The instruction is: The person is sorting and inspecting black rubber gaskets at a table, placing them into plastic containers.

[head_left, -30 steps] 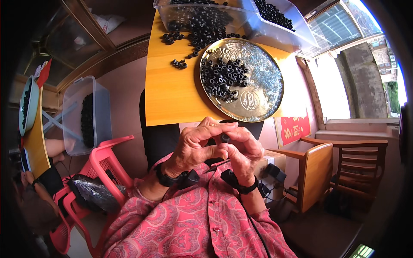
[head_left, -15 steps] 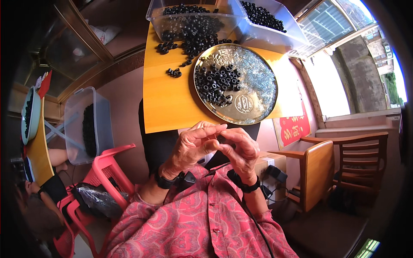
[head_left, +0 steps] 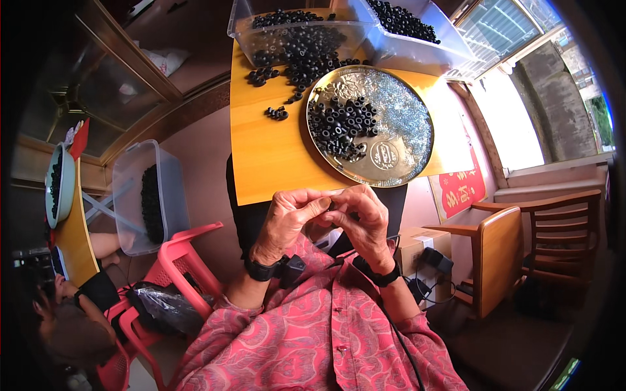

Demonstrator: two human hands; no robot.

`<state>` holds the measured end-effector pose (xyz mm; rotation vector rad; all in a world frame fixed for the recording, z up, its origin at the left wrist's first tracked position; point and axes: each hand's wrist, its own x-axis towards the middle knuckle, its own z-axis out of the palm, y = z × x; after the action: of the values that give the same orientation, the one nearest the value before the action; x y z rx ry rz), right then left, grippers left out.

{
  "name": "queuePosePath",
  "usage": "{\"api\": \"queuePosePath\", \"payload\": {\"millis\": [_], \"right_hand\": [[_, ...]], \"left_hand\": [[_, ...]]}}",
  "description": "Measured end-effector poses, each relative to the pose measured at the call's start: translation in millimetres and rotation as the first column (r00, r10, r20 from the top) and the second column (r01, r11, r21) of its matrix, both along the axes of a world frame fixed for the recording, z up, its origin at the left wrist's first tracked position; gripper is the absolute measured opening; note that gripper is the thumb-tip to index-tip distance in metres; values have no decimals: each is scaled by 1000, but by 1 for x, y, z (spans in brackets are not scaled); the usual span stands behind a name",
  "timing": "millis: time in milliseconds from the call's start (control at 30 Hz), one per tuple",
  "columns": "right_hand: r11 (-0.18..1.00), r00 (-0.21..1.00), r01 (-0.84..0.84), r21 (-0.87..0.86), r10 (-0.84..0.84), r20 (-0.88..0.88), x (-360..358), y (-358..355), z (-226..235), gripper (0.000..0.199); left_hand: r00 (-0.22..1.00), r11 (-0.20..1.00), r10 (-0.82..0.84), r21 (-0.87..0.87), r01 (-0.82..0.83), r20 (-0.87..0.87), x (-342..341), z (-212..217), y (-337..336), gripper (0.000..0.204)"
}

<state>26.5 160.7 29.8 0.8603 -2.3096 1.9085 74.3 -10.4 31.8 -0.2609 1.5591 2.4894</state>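
In front of my chest, just off the near edge of the yellow table (head_left: 264,163), my left hand (head_left: 280,218) and my right hand (head_left: 366,220) meet at the fingertips. Both are closed in a pinch around a small dark piece (head_left: 331,205), mostly hidden by the fingers. Beyond them lies a round metal tray (head_left: 357,171). On its left half is a heap of small black rings (head_left: 342,120); tiny glittering silvery-blue bits (head_left: 409,120) cover its right side. Neither hand touches the tray.
Loose black rings (head_left: 277,114) lie left of the tray. Two clear plastic bins (head_left: 417,58) with black rings stand at the table's far end. On the left are another bin (head_left: 166,195), a pink chair (head_left: 189,244) and a seated person (head_left: 78,313); wooden chairs (head_left: 499,260) stand right.
The view has swung slightly, shifting the scene rightward. My right hand has drawn closer to my left, its fingers more curled, and a dark piece now shows between the fingertips.
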Motion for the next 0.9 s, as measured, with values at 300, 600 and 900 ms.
{"api": "queuePosePath", "payload": {"millis": [300,600,900], "right_hand": [[982,981,116,152,-89,-172,-6,-20,-7,21],[937,958,193,291,-116,-262,-15,-50,-31,11],[894,949,272,355,-189,-253,-16,-57,-32,8]], "left_hand": [[989,987,145,-70,-144,4,-4,-9,-13,16],[963,787,213,-554,-270,-165,-15,-19,-22,10],[853,464,109,-733,-498,-511,-20,-24,-20,11]]}}
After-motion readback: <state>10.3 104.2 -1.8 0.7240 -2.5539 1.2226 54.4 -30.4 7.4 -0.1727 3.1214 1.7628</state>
